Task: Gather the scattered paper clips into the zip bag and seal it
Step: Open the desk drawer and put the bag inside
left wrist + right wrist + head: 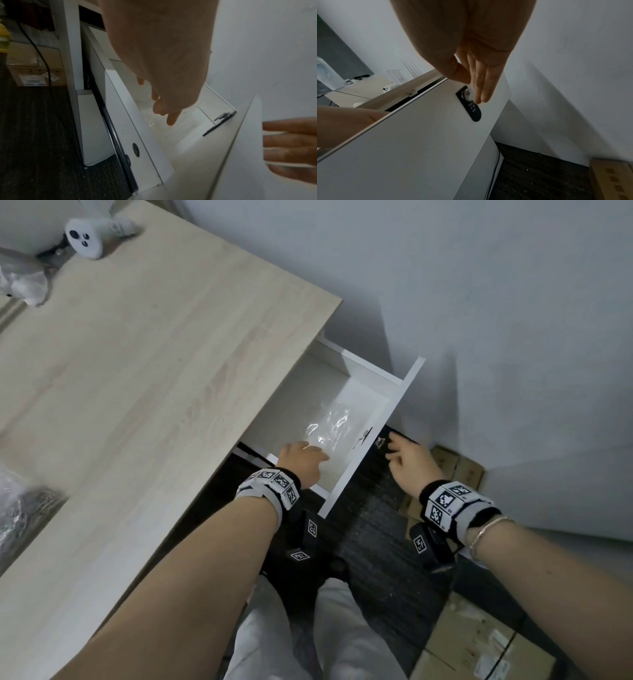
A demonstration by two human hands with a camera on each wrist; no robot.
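A clear, crinkled zip bag (334, 424) lies on the floor of an open white drawer (394, 402) under the desk. My left hand (303, 458) reaches down into the drawer, its fingers (171, 119) loosely extended at the near edge of the bag; whether they touch it is not plain. My right hand (407, 457) is outside the drawer front (419, 148), with straight fingers (481, 86) over a round metal knob (467, 93) on a black lock plate (475, 112). I see no paper clips in any view.
A light wooden desk top (137, 371) runs to the left, with a white controller (84, 237) at its far corner and crinkled plastic (24, 515) at the left edge. A white wall stands close on the right. Cardboard boxes (479, 642) sit on dark carpet (376, 508).
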